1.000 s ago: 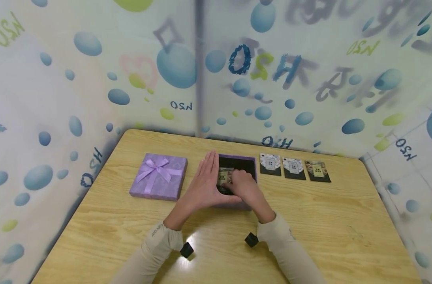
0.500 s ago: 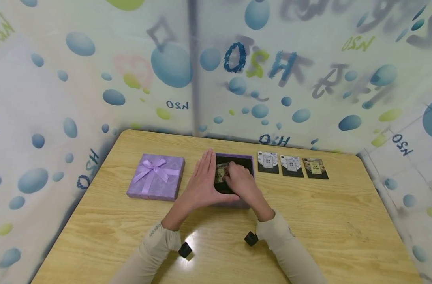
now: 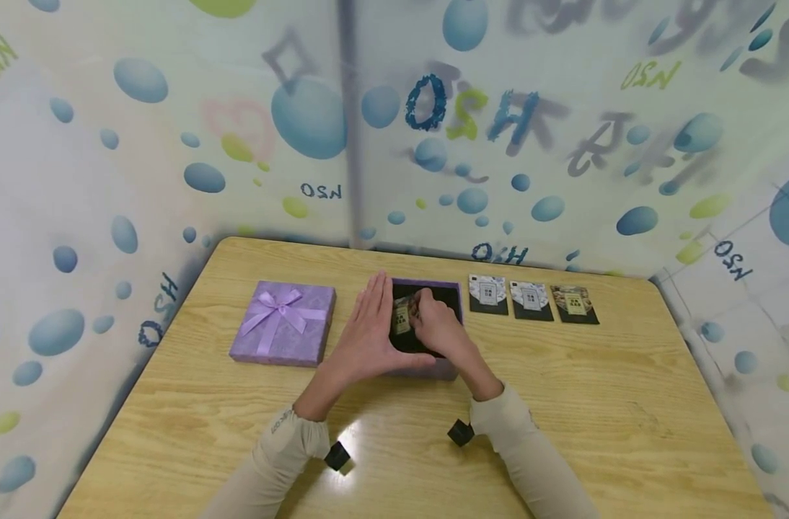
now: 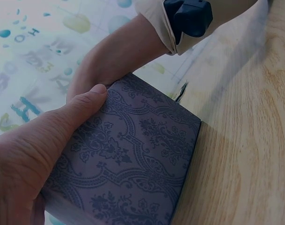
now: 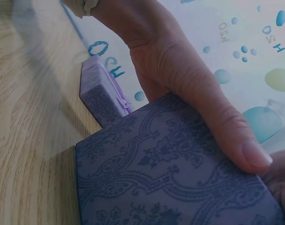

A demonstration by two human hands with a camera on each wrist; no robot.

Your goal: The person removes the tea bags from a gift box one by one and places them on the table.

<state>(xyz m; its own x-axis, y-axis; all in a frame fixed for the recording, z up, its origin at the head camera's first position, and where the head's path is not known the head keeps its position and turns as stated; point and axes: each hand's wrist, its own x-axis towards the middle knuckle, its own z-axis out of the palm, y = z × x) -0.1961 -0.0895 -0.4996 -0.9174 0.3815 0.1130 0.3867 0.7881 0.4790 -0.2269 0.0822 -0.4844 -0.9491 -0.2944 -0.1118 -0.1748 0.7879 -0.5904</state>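
A purple patterned box stands uncovered on the table, its inside black. Along its left side lies my left hand, fingers straight, with the thumb stretched across the front rim. My right hand reaches into the box and pinches a small flat packet with a gold label and dark print. The packet is tilted, and part of it is hidden by the right fingers. In the left wrist view, the left thumb rests on the edge of the box's patterned outer wall.
Left of the box lies the purple lid with a ribbon bow. To the right, three packets lie in a row: two whitish ones and a brown-gold one. A printed wall rises behind the wooden table.
My right hand has tilted the packet inside the box, and less of the packet's right side shows. My left hand keeps its place on the box. The head view has shifted slightly.
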